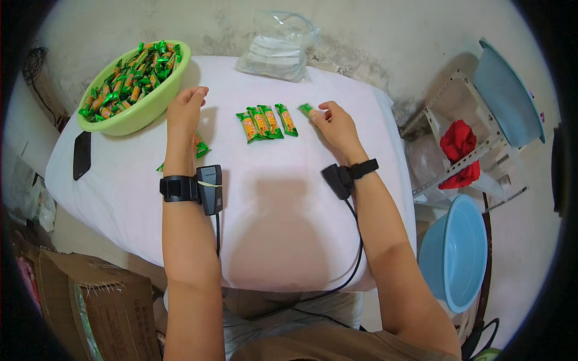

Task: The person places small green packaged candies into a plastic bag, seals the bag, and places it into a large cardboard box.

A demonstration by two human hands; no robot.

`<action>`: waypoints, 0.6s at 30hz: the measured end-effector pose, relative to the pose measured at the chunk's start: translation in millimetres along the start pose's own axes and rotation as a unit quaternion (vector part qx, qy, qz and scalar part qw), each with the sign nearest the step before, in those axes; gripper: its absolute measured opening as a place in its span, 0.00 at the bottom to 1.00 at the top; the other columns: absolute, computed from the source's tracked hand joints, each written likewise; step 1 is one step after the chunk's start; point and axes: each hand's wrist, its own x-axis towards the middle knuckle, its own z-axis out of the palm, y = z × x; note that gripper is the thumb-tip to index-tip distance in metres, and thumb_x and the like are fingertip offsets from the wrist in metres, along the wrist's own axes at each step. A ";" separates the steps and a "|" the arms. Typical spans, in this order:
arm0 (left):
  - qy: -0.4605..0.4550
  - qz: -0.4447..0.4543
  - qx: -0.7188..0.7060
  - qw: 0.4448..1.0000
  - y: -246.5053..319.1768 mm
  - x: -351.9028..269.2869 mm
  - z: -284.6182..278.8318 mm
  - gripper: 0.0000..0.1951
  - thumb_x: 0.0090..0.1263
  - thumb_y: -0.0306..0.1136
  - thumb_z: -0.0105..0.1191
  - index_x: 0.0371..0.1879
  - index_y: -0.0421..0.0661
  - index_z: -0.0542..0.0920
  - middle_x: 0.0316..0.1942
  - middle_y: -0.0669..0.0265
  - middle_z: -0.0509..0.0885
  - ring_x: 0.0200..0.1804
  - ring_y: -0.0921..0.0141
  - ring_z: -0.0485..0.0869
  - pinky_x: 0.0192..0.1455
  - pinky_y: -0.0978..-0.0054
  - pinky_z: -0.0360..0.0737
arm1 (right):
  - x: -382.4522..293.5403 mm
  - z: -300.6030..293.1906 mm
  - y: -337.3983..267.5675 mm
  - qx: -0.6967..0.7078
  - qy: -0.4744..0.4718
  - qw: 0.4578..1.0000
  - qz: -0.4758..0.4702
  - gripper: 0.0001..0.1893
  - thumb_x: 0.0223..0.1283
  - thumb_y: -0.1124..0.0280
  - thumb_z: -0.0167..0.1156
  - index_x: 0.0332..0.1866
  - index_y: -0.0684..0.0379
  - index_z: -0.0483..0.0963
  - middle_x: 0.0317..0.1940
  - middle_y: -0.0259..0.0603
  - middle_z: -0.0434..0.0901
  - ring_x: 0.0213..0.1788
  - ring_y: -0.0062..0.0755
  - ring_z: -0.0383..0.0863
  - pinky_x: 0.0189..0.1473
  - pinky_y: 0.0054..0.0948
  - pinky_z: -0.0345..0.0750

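Observation:
My right hand (336, 124) has its thumb and fingers on a green-wrapped snack packet (307, 109) at the right of the cloth-covered table. Left of it lie several like packets (259, 123) side by side, upright in the view, with one (286, 120) slightly apart. My left hand (187, 104) is raised beside the light green basin (135, 122), which is heaped with the same packets (131, 81). Its fingers are curled, and whether it holds anything is hidden. Another packet (201, 145) lies partly behind my left forearm. Both wrists wear strapped black devices with cables.
A clear zip bag (275, 56) with white contents stands at the table's back edge. A black phone (82, 155) lies at the left. Beyond the right edge are a metal rack (469, 158) with red cloth and blue basins (465, 252). A cardboard box (113, 316) stands lower left.

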 end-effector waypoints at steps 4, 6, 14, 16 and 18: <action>-0.003 -0.004 0.007 1.000 -1.7 1.2 3.4 0.14 0.66 0.43 0.48 0.42 0.49 0.81 0.43 0.72 0.82 0.46 0.73 0.78 0.50 0.69 0.67 | 6.4 0.1 21.1 0.082 -0.050 0.994 0.049 0.17 0.54 0.62 0.58 0.44 0.64 0.75 0.32 0.45 0.80 0.36 0.36 0.80 0.39 0.31 0.74; -0.002 -0.005 0.005 1.000 -2.9 2.4 1.4 0.14 0.66 0.43 0.49 0.42 0.49 0.81 0.43 0.72 0.82 0.46 0.73 0.78 0.50 0.69 0.67 | 6.2 0.1 30.0 0.132 -0.083 0.987 0.046 0.17 0.53 0.63 0.58 0.43 0.64 0.76 0.32 0.46 0.81 0.35 0.36 0.80 0.40 0.29 0.74; 0.014 0.000 0.026 1.000 7.7 -2.9 -5.3 0.15 0.65 0.44 0.50 0.42 0.49 0.82 0.42 0.72 0.83 0.45 0.73 0.79 0.49 0.71 0.68 | 9.6 10.0 11.5 0.116 -0.112 0.987 0.013 0.17 0.49 0.70 0.61 0.45 0.66 0.76 0.27 0.36 0.78 0.29 0.22 0.75 0.35 0.22 0.74; 0.013 0.002 0.017 1.000 2.3 0.8 -3.1 0.15 0.65 0.44 0.50 0.42 0.48 0.82 0.42 0.72 0.83 0.45 0.74 0.79 0.48 0.71 0.68 | 10.0 12.4 3.4 0.117 -0.106 0.987 0.016 0.17 0.48 0.70 0.62 0.44 0.66 0.76 0.26 0.35 0.77 0.29 0.21 0.74 0.35 0.22 0.74; 0.013 0.005 0.008 1.000 1.5 1.4 -2.1 0.15 0.65 0.43 0.50 0.42 0.48 0.82 0.42 0.72 0.83 0.45 0.74 0.79 0.48 0.72 0.68 | 10.8 15.0 -2.9 0.125 -0.110 0.986 0.024 0.17 0.48 0.69 0.62 0.44 0.66 0.76 0.25 0.35 0.77 0.28 0.21 0.74 0.34 0.22 0.73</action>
